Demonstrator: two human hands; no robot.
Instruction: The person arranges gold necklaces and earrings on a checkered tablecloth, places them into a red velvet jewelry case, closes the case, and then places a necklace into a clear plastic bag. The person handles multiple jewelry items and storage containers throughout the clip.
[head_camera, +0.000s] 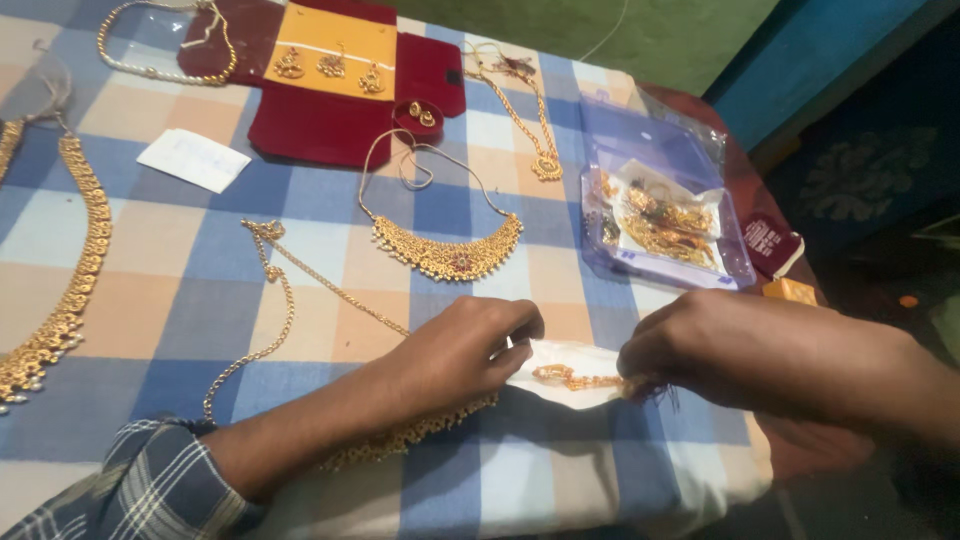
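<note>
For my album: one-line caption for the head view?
Left hand and right hand hold a small gold chain over white paper on a checked tablecloth.

necklace behind hands, plastic box right

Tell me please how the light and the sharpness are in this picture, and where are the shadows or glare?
Head view: soft, dim indoor light; the checked cloth is evenly lit, the right side falls dark. The left hand and right hand cast a shadow on the cloth below them. The clear plastic box shows faint glare. The whole frame is slightly soft; the small gold chain between the fingers lacks detail.
</note>
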